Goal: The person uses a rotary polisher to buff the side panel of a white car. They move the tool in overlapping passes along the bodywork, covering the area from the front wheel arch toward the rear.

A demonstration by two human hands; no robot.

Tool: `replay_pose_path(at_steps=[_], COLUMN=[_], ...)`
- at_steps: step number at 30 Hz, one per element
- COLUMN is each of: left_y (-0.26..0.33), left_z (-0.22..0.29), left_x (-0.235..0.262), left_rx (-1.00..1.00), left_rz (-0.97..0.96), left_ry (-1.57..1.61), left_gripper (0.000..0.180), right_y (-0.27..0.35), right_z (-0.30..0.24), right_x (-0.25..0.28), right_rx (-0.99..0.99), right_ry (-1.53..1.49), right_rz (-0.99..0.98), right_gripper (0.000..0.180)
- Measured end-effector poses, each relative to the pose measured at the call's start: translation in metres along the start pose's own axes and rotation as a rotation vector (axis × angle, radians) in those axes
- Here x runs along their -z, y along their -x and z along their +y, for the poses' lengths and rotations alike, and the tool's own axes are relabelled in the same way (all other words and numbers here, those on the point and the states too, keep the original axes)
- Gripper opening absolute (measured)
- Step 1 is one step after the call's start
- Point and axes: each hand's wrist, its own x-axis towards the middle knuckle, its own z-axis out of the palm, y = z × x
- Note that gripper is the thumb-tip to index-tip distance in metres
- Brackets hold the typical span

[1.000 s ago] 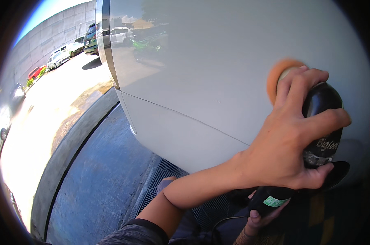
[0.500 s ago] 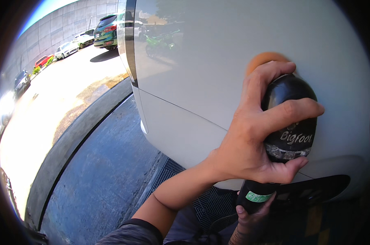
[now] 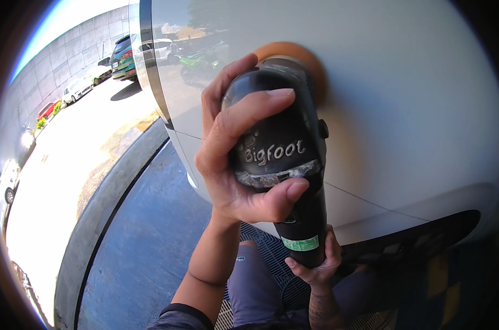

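Note:
A black polisher [image 3: 282, 124] with an orange round pad [image 3: 301, 53] is held up against a glossy pale car panel [image 3: 409, 110]. The pad lies on the panel and its edge looks smeared, as if turning. My left hand [image 3: 219, 159] is wrapped round the polisher's head from the left, the fingers over its top and the thumb across its lower part. Lower down, my right hand [image 3: 322, 263] grips the rear end of the body, just below a green label [image 3: 300, 243]. The right palm is partly hidden by the tool.
A panel seam [image 3: 370, 202] runs below the pad, above a dark wheel opening [image 3: 425, 236]. Down to the left are a blue floor [image 3: 134, 258], a concrete kerb [image 3: 109, 209] and grid matting [image 3: 263, 242]. Parked cars [image 3: 78, 91] stand outside along a grey wall [image 3: 67, 49].
Both hands have moved the polisher to the left along the panel, its head also slightly down. More of its body and of my right hand now shows. My grip has stayed.

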Motion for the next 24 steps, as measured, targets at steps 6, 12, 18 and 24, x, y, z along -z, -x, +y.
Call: replay_pose_path(at_steps=[6, 12, 18, 24], left_y=[0.001, 0.002, 0.002, 0.002], left_z=[-0.008, -0.014, -0.022, -0.035], left_x=[0.013, 0.038, 0.069, 0.101], left_rx=[0.135, 0.191, 0.235, 0.300], left_rz=[0.217, 0.236, 0.294, 0.346], left_ry=[0.112, 0.093, 0.144, 0.202], left_gripper=[0.075, 0.078, 0.069, 0.064], right_y=[-0.022, -0.035, -0.056, -0.071], right_z=[0.009, 0.006, 0.003, 0.005], right_x=[-0.020, -0.038, -0.060, -0.077], right_rx=[0.058, 0.062, 0.049, 0.072], right_ry=[-0.106, -0.136, -0.166, -0.150], right_rz=[-0.032, -0.067, -0.100, -0.200], right_gripper=[0.091, 0.090, 0.074, 0.079])
